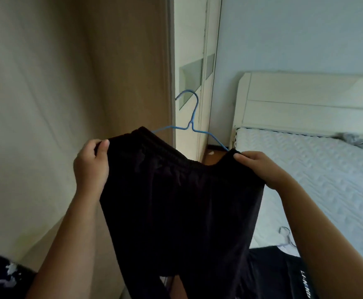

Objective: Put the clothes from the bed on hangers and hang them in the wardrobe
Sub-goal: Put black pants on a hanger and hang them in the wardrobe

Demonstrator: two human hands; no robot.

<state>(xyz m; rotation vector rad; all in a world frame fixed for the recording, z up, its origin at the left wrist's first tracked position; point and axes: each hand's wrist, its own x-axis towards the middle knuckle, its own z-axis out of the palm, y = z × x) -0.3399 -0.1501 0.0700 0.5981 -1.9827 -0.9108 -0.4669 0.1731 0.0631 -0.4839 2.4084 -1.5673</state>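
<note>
Head view: both hands hold a pair of black trousers (176, 201) up by the waistband, in front of the chest. The left hand (92, 162) is curled round the left end of the band, thumb on top. The right hand (256, 167) pinches the right end, thumb pressed on the cloth. A blue wire hanger (189, 117) sits behind the band: its hook stands upright above the middle, and both its arms run down into the cloth near each hand. The legs hang straight down and out of the picture.

The step in hand looks like seating the band on the hanger. To do it well, keep the band stretched evenly so that each wire end sits well inside the cloth. The band sags in the middle, so the elastic may slip off one arm if a hand lets go too early. Check that the hook stays centred, then shift one hand to the hook before carrying it over.

The bed (318, 180) lies to the right, with a pale quilted cover and a cream headboard (306, 100). On it, near the right forearm, lie a second hanger (285, 236) and a black top (280, 275) with white lettering. Grey cloth (349, 140) lies far off by the headboard. A beige panel (128, 72) fills the left, beside a white door (189, 50) with glass panes. Whether either belongs to the wardrobe I cannot tell. The wall (295, 33) is pale blue.
</note>
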